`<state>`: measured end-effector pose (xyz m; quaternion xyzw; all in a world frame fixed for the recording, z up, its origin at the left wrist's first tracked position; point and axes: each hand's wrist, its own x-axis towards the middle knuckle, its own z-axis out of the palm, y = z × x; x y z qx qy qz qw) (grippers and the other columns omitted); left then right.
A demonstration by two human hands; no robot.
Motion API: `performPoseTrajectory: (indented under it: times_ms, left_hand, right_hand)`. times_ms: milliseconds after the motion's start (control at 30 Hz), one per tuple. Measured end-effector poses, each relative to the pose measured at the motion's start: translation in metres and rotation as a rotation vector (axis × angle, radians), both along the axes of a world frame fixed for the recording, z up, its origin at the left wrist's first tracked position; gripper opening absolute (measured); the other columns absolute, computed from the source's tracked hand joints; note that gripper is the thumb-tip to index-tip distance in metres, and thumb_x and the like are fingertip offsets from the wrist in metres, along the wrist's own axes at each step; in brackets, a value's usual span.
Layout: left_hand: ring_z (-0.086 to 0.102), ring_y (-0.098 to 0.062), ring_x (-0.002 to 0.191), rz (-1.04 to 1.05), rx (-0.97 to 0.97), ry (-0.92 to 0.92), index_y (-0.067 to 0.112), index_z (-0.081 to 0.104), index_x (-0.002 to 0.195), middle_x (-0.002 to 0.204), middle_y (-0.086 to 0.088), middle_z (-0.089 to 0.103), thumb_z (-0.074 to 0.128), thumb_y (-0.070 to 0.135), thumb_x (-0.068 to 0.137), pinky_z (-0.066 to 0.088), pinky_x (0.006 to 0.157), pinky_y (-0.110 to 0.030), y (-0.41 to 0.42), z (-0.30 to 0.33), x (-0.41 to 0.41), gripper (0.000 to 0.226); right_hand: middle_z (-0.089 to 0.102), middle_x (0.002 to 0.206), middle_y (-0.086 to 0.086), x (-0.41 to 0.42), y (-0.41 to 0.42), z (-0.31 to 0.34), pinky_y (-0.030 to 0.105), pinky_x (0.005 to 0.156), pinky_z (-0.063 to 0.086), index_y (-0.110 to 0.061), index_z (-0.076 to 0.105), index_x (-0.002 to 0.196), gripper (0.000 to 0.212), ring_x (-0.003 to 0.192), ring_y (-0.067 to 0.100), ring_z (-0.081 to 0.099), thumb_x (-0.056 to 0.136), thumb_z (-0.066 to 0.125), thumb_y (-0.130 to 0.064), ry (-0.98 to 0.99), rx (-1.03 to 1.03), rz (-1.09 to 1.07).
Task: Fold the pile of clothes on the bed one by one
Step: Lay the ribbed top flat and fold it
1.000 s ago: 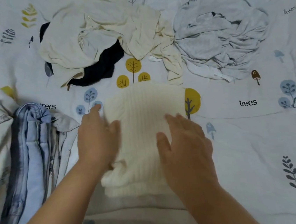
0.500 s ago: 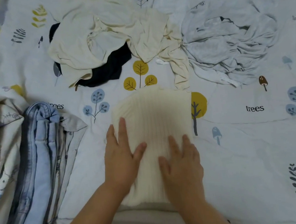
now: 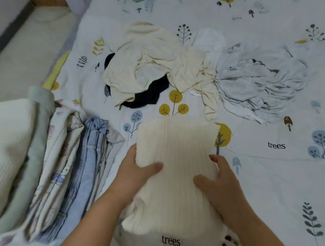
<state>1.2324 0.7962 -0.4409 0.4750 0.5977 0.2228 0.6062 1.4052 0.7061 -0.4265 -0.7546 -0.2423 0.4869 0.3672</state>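
Both hands grip a folded cream ribbed sweater (image 3: 180, 173) by its sides, over the printed bedsheet (image 3: 284, 180)

The left hand (image 3: 135, 175) clasps the sweater's left edge, thumb curled over the top of the knit and fingers hidden beneath it; the right hand (image 3: 222, 184) clasps the right edge the same way, thumb on top and fingers wrapped round the side. Beyond the hands lies the unfolded pile: a cream shirt (image 3: 143, 64) over a black garment (image 3: 150, 93), and further right of it a crumpled pale grey garment (image 3: 257, 80). Just left of the left hand sits a stack of folded clothes (image 3: 82, 171), blue denim among them, with a folded pale quilt (image 3: 6, 149) further left still
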Motion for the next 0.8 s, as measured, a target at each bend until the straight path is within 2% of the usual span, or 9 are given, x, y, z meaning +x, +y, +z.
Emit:
performPoseTrajectory:
  times_ms: [67, 233, 400, 567, 700, 800]
  left_hand:
    - [0.068, -0.002, 0.08, 0.01, 0.029, -0.028, 0.036, 0.054, 0.105, 0.092, 0.018, 0.07, 0.079, 0.014, 0.07, 0.052, 0.058, -0.015, -0.006, 0.028, -0.007, 0.048]
    - [0.069, -0.007, 0.083, 0.033, 0.066, -0.06, 0.036, 0.055, 0.107, 0.095, 0.014, 0.071, 0.078, 0.01, 0.071, 0.054, 0.062, -0.019, -0.007, 0.099, -0.028, 0.05]
    - [0.069, -0.007, 0.082, 0.081, 0.145, -0.052, 0.032, 0.056, 0.109, 0.096, 0.008, 0.072, 0.077, 0.007, 0.072, 0.052, 0.06, -0.018, 0.007, 0.158, -0.068, 0.049]
    - [0.067, -0.001, 0.082, 0.082, 0.19, -0.016, 0.04, 0.055, 0.106, 0.095, 0.019, 0.07, 0.077, 0.018, 0.073, 0.051, 0.059, -0.013, 0.029, 0.201, -0.131, 0.045]
    - [0.066, 0.002, 0.078, 0.113, 0.227, 0.036, 0.037, 0.056, 0.104, 0.092, 0.018, 0.069, 0.075, 0.016, 0.075, 0.049, 0.056, -0.011, 0.052, 0.218, -0.194, 0.04]
    - [0.067, -0.002, 0.081, 0.15, 0.235, 0.07, 0.034, 0.057, 0.106, 0.097, 0.014, 0.068, 0.074, 0.016, 0.077, 0.051, 0.06, -0.017, 0.072, 0.221, -0.243, 0.038]
  right_hand:
    - [0.06, 0.099, -0.018, -0.004, -0.006, 0.029, 0.031, 0.078, 0.049, -0.038, 0.046, 0.111, 0.048, 0.09, 0.008, 0.06, 0.074, 0.064, -0.014, -0.03, 0.027, 0.02]
    - [0.059, 0.083, -0.021, -0.021, -0.008, 0.094, 0.013, 0.06, 0.038, -0.04, 0.045, 0.1, 0.045, 0.078, -0.006, 0.055, 0.071, 0.069, -0.014, -0.065, 0.107, 0.053]
    - [0.055, 0.078, -0.019, -0.058, 0.012, 0.146, 0.009, 0.054, 0.034, -0.039, 0.043, 0.103, 0.046, 0.071, -0.008, 0.05, 0.071, 0.067, -0.016, -0.082, 0.18, 0.122]
    - [0.06, 0.08, -0.022, -0.119, 0.039, 0.177, 0.016, 0.062, 0.041, -0.042, 0.045, 0.105, 0.044, 0.074, -0.008, 0.055, 0.072, 0.064, -0.019, -0.012, 0.25, 0.161]
    - [0.056, 0.088, -0.024, -0.183, 0.067, 0.186, 0.013, 0.062, 0.038, -0.043, 0.041, 0.109, 0.045, 0.08, -0.006, 0.051, 0.075, 0.063, -0.022, 0.034, 0.268, 0.19]
    - [0.053, 0.091, -0.025, -0.233, 0.091, 0.185, 0.013, 0.063, 0.037, -0.041, 0.042, 0.111, 0.045, 0.082, -0.006, 0.049, 0.076, 0.064, -0.022, 0.044, 0.278, 0.196]
